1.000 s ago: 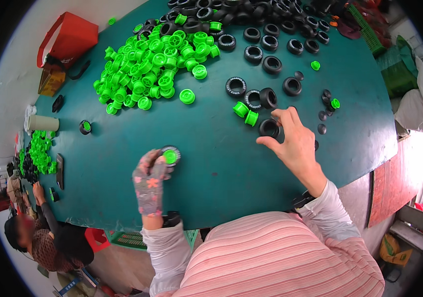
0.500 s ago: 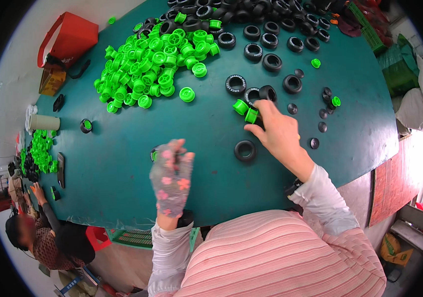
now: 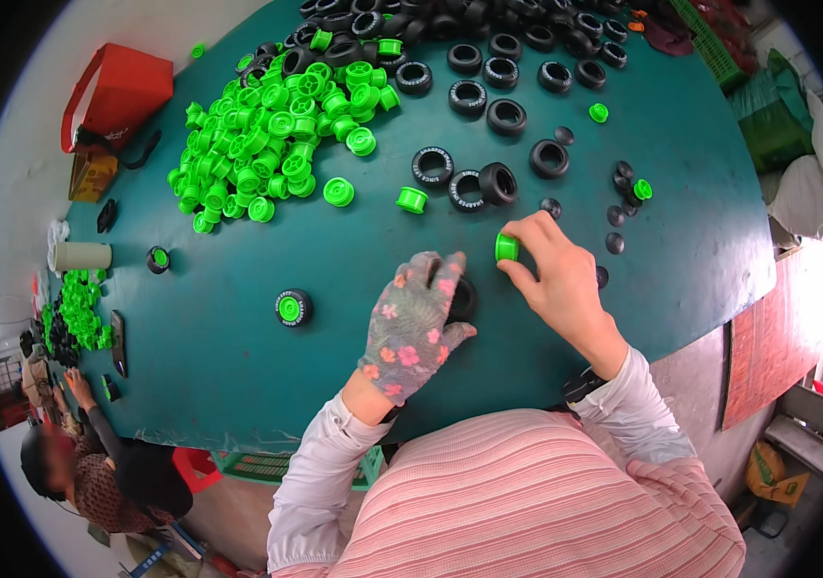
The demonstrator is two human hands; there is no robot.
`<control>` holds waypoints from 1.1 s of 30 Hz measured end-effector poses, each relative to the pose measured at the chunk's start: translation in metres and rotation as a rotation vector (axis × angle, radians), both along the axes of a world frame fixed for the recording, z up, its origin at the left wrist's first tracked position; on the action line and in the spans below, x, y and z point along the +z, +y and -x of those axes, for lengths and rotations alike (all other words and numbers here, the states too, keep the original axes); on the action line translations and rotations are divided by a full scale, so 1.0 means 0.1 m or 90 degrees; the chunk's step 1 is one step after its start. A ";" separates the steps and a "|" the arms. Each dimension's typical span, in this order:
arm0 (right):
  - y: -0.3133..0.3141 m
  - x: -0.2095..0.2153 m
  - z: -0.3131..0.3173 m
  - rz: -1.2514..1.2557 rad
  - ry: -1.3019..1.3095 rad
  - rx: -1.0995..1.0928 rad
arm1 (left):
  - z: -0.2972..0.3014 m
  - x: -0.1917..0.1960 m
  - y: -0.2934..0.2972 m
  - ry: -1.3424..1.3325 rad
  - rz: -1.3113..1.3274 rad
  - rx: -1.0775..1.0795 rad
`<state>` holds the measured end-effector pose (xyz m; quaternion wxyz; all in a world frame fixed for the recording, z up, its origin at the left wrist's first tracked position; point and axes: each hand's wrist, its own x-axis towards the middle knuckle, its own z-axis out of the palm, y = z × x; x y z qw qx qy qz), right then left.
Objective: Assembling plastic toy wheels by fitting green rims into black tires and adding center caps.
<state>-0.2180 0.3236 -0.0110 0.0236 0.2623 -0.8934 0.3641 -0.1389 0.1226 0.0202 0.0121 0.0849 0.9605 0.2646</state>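
My right hand [image 3: 565, 275] is closed on a green wheel rim [image 3: 507, 248], pinched between thumb and fingertips above the table. My left hand [image 3: 413, 328], in a grey floral fingerless glove, hovers with thumb and fingers apart by a black tyre [image 3: 465, 301]. That tyre is partly hidden behind the gloved hand; whether the fingers touch it I cannot tell. Left of the glove sits a tyre with a green rim in it [image 3: 291, 308]. Beyond my hands lie a loose green rim [image 3: 411, 199] and a tyre [image 3: 498, 183] leaning on another tyre [image 3: 466, 191].
A big heap of green rims [image 3: 248, 144] and a pile of black tyres [image 3: 450, 21] cover the far side of the green table [image 3: 209, 356]. Small black discs [image 3: 614, 214] lie at the right. A red bag [image 3: 122, 96] stands far left. A co-worker [image 3: 93, 462] works at the left end.
My right hand has drawn back toward me with one green rim, leaving another behind. My left hand has moved right, from beside the assembled wheel to the lone tyre. The view has shifted slightly.
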 end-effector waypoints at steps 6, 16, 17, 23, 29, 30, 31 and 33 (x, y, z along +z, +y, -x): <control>-0.09 -0.06 0.03 -0.108 -0.028 0.033 | -0.01 -0.14 -0.22 -0.133 -0.463 0.071; -0.12 0.07 -0.05 -0.022 -0.008 -0.022 | -0.27 -0.22 -0.35 -0.257 -1.108 0.252; -0.12 0.07 -0.05 -0.047 -0.013 -0.033 | -0.26 -0.22 -0.34 -0.258 -1.094 0.269; -0.11 -0.07 -0.04 -0.083 -0.055 -0.041 | -0.33 -0.39 -0.39 -0.110 -0.430 0.319; -0.18 0.02 -0.05 0.028 -0.195 -0.037 | -0.27 -0.09 -0.29 0.087 -0.045 0.221; -0.19 0.02 -0.05 0.048 -0.225 -0.036 | -0.26 -0.10 -0.29 0.148 -0.002 0.149; -0.19 0.02 -0.04 0.068 -0.255 -0.035 | -0.24 -0.07 -0.27 0.084 0.040 0.094; -0.21 0.12 -0.03 0.119 -0.263 -0.002 | -0.23 -0.19 -0.33 0.100 -0.042 0.109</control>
